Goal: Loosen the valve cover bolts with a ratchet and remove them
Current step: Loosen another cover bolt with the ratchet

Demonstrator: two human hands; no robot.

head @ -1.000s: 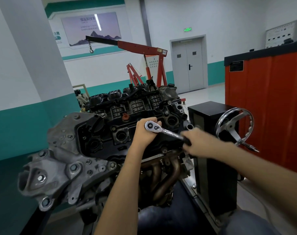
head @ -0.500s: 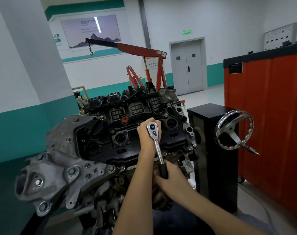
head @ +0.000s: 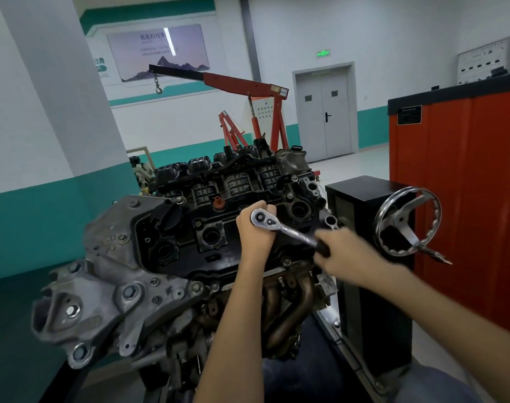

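- Chrome ratchet (head: 291,234) head-down on black valve cover (head: 227,257), near its right-middle edge; bolt beneath hidden.
- Left hand (head: 255,234) curled round ratchet head, steadying it.
- Right hand (head: 346,251) wrapped on black grip, blurred.
- Probable risk: head tilting off the bolt under a hard pull, rounding the hex.
- Sudden release likely to send knuckles into handwheel (head: 405,221) close by.
- Freed bolt apt to drop among pipes (head: 303,295) below.

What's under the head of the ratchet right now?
The left hand grips the ratchet right under its head, above the valve cover. Any socket or bolt below is hidden by that hand.
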